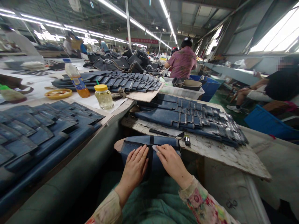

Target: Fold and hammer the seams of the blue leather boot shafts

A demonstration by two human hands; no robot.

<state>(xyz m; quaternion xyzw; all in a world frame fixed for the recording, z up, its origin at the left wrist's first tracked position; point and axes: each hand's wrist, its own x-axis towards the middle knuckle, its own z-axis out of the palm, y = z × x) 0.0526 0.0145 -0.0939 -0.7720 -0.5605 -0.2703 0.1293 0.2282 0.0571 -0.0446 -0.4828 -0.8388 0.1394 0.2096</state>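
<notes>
Beneath left grip [137, 161] and right grip [172, 159] with pale tool [155, 148]: blue panel [162, 140]

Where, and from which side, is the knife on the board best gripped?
The knife is probably best taken by its black handle, from above and the left: it lies flat on the board, handle pointing left, blade to the right.

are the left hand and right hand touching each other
Apart. The head view shows a strip of the black band between the left hand and the right hand.
</notes>
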